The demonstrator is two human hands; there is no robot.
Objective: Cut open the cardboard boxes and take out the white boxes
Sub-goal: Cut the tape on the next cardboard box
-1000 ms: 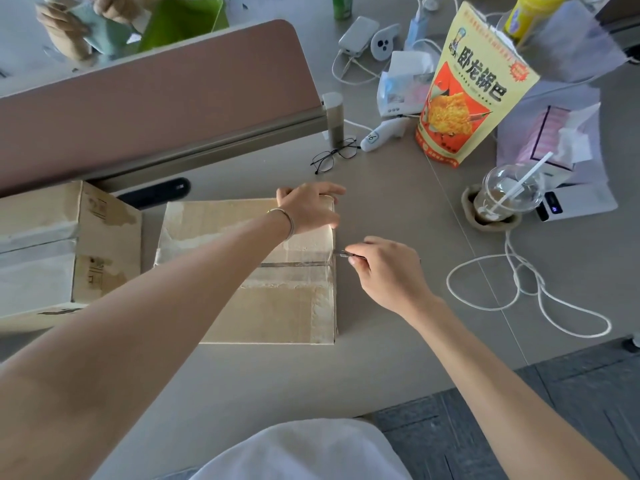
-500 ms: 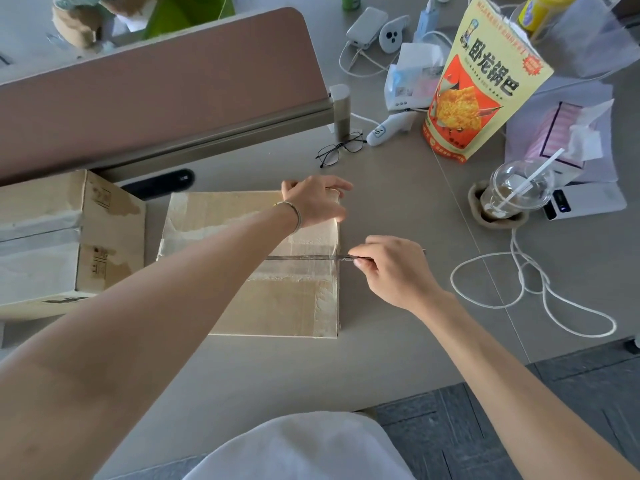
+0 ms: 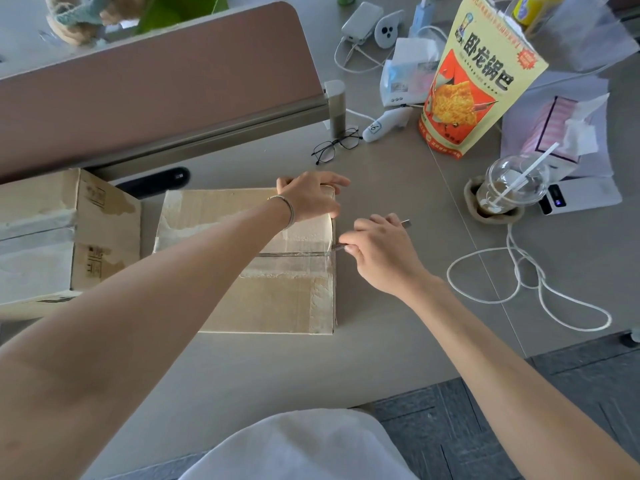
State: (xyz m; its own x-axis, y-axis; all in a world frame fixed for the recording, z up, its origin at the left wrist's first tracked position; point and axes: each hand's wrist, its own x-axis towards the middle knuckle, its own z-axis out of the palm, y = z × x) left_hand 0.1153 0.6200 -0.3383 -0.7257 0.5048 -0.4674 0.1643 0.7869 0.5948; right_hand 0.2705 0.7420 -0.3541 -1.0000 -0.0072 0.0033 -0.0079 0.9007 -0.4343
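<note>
On the grey desk [image 3: 398,188] right in front of us lies the flat cardboard box [image 3: 270,299], still taped shut, tape seam running left-right across the top. Our left hand [image 3: 311,199] rests on the far right corner of the lid, fingers laid over the edge, thumb toward the back; a thin bracelet sits at the wrist. Our right hand [image 3: 381,251] is just off the box's right edge, fingers curled around a small metal blade [image 3: 337,248]; its tip touches the box where the tape seam meets the right side. A bit of the tool's back end pokes out past the knuckles.

Second cardboard box [image 3: 69,237] sits to the left, taller, also taped, close beside the first but not touching as far as we can tell. No white boxes visible; both cartons closed.

Rest of desk: brown divider panel [image 3: 156,84] along the back, glasses [image 3: 336,145] near its post, yellow snack bag [image 3: 478,81] standing upright at right, plastic cup with straw [image 3: 512,185] in a coaster, white power bank [image 3: 585,195] just beside the cup, white cable [image 3: 519,282] looped on the desk right of our hand. White thermometer-like device [image 3: 384,123] lies between the glasses and the bag.
</note>
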